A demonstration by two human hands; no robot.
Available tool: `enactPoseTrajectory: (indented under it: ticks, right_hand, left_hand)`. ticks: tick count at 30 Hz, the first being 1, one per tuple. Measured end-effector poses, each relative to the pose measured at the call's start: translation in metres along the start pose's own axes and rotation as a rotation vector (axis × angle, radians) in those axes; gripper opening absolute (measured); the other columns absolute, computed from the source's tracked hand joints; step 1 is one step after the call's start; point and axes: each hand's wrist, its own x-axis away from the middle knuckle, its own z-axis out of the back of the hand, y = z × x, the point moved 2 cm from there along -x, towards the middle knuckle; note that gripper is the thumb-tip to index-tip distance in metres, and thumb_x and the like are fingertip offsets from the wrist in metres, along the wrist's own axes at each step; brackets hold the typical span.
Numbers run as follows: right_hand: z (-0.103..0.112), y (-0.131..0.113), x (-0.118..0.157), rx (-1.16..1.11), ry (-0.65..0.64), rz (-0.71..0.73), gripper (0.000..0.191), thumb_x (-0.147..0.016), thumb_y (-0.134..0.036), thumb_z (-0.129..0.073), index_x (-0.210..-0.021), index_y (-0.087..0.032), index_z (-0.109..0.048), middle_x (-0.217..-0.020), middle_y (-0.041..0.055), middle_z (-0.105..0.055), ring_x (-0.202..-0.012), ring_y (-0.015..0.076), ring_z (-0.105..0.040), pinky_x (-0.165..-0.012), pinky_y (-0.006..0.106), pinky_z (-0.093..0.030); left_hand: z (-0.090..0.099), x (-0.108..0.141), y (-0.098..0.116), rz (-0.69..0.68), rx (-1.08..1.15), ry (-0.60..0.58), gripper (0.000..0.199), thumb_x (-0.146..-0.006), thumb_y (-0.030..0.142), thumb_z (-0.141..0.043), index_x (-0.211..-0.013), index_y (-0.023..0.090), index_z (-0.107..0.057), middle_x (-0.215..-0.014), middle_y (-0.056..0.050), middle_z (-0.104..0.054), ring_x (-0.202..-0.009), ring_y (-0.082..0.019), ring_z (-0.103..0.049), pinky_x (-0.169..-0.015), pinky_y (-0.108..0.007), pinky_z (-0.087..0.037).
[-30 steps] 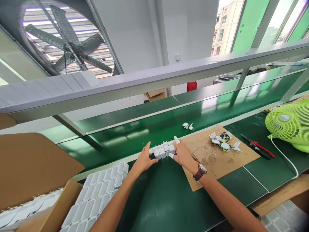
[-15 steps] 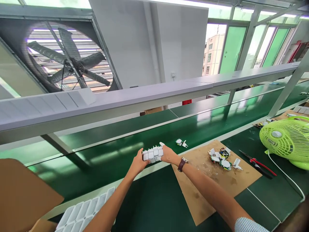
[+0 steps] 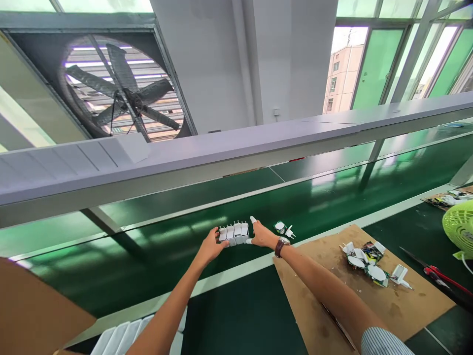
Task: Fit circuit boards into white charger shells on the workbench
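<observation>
A short row of white plug-adapter casings (image 3: 234, 233) with small prongs along the top is at the green conveyor belt, between my two hands. My left hand (image 3: 210, 245) grips its left end, fingers behind and thumb in front. At the right end, my right hand (image 3: 263, 234) has its finger and thumb spread apart, white covers on their tips; whether the thumb still touches the casings is unclear. Just right of that hand lie a small round circuit board (image 3: 280, 227) and a white plug piece (image 3: 290, 231) on the belt.
A brown board (image 3: 321, 281) holds several circuit boards with white covers (image 3: 369, 264). Red-handled pliers (image 3: 432, 271) and a green fan (image 3: 460, 227) stand right. White trays (image 3: 121, 337) and a cardboard flap (image 3: 40, 305) are lower left. A shelf (image 3: 221, 148) crosses ahead.
My right finger and thumb have opened away from the row's right end. The casings have tipped so more of their faces show. The camera view has shifted.
</observation>
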Motion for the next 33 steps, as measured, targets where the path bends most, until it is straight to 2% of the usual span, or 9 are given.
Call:
enactPoseTrajectory:
  ticks: [4, 8, 12, 17, 22, 25, 28, 31, 33]
  right_hand:
    - [0.027, 0.033, 0.024, 0.143, 0.037, -0.099, 0.058, -0.079, -0.026, -0.080, -0.131, -0.009, -0.059, -0.135, 0.0255, -0.058, -0.125, 0.0394, -0.056, -0.105, 0.048, -0.042]
    - [0.041, 0.061, 0.048, 0.209, 0.023, -0.177, 0.027, -0.083, -0.017, -0.070, -0.109, -0.013, -0.069, -0.118, 0.0205, -0.066, -0.116, 0.0359, -0.062, -0.095, 0.041, -0.046]
    - [0.049, 0.064, 0.065, 0.173, 0.052, -0.158, 0.023, -0.086, -0.014, -0.057, -0.106, -0.012, -0.070, -0.111, 0.0194, -0.069, -0.111, 0.0334, -0.063, -0.088, 0.037, -0.047]
    - [0.053, 0.039, 0.097, -0.031, -0.027, -0.047, 0.037, -0.091, -0.019, -0.052, -0.126, -0.016, -0.065, -0.103, 0.0104, -0.074, -0.093, 0.0230, -0.069, -0.081, 0.030, -0.051]
    - [0.019, 0.000, 0.149, -0.233, -0.235, 0.038, 0.043, -0.095, -0.014, -0.036, -0.128, -0.016, -0.063, -0.090, 0.0045, -0.077, -0.070, 0.0154, -0.073, -0.061, 0.023, -0.053]
    - [-0.007, -0.017, 0.175, -0.260, -0.294, 0.058, 0.041, -0.096, -0.014, -0.038, -0.127, -0.016, -0.063, -0.076, 0.0012, -0.076, -0.060, 0.0140, -0.069, -0.054, 0.021, -0.050]
    - [-0.018, -0.024, 0.193, -0.217, -0.284, 0.079, 0.034, -0.095, -0.016, -0.046, -0.120, -0.015, -0.068, -0.073, 0.0016, -0.075, -0.060, 0.0147, -0.067, -0.057, 0.023, -0.049]
    - [-0.014, -0.023, 0.208, -0.147, -0.229, 0.093, 0.032, -0.096, -0.023, -0.052, -0.121, -0.013, -0.070, -0.091, 0.0080, -0.077, -0.071, 0.0182, -0.069, -0.067, 0.027, -0.052]
    - [-0.009, -0.022, 0.218, -0.101, -0.194, 0.110, 0.039, -0.095, -0.030, -0.059, -0.128, -0.013, -0.066, -0.112, 0.0130, -0.075, -0.089, 0.0227, -0.071, -0.079, 0.031, -0.054]
  left_hand:
    - [0.065, 0.036, -0.008, -0.038, 0.080, 0.037, 0.073, -0.078, 0.050, -0.077, -0.139, 0.016, -0.055, -0.148, -0.020, -0.060, -0.134, -0.033, -0.060, -0.110, -0.045, -0.051]
    - [0.126, 0.110, -0.006, -0.098, 0.061, 0.095, 0.072, -0.079, 0.068, -0.072, -0.133, 0.022, -0.064, -0.140, -0.012, -0.067, -0.125, -0.032, -0.066, -0.111, -0.049, -0.051]
    - [0.146, 0.191, -0.007, -0.097, -0.158, 0.064, 0.064, -0.084, 0.072, -0.064, -0.130, 0.028, -0.068, -0.137, -0.009, -0.069, -0.124, -0.033, -0.066, -0.097, -0.044, -0.059]
    - [0.118, 0.258, -0.047, -0.288, -0.494, 0.030, 0.046, -0.089, 0.068, -0.062, -0.104, 0.027, -0.077, -0.139, -0.010, -0.067, -0.133, -0.036, -0.058, -0.109, -0.054, -0.051]
    - [0.080, 0.265, -0.084, -0.332, -0.648, 0.157, 0.034, -0.092, 0.053, -0.065, -0.091, 0.020, -0.076, -0.139, -0.018, -0.064, -0.137, -0.045, -0.052, -0.103, -0.064, -0.052]
    - [0.062, 0.258, -0.076, -0.376, -0.650, 0.195, 0.028, -0.093, 0.036, -0.059, -0.075, 0.018, -0.071, -0.132, -0.020, -0.066, -0.133, -0.044, -0.054, -0.103, -0.065, -0.052]
    - [0.043, 0.259, -0.054, -0.460, -0.541, 0.150, 0.027, -0.094, 0.030, -0.053, -0.074, 0.019, -0.069, -0.131, -0.017, -0.066, -0.129, -0.039, -0.057, -0.106, -0.061, -0.051]
    - [0.022, 0.265, -0.036, -0.502, -0.365, 0.026, 0.025, -0.094, 0.033, -0.054, -0.077, 0.021, -0.068, -0.137, -0.012, -0.063, -0.128, -0.034, -0.059, -0.106, -0.055, -0.053]
    - [0.009, 0.265, -0.030, -0.489, -0.226, -0.039, 0.019, -0.092, 0.032, -0.055, -0.083, 0.022, -0.069, -0.138, -0.011, -0.063, -0.123, -0.032, -0.063, -0.102, -0.051, -0.055]
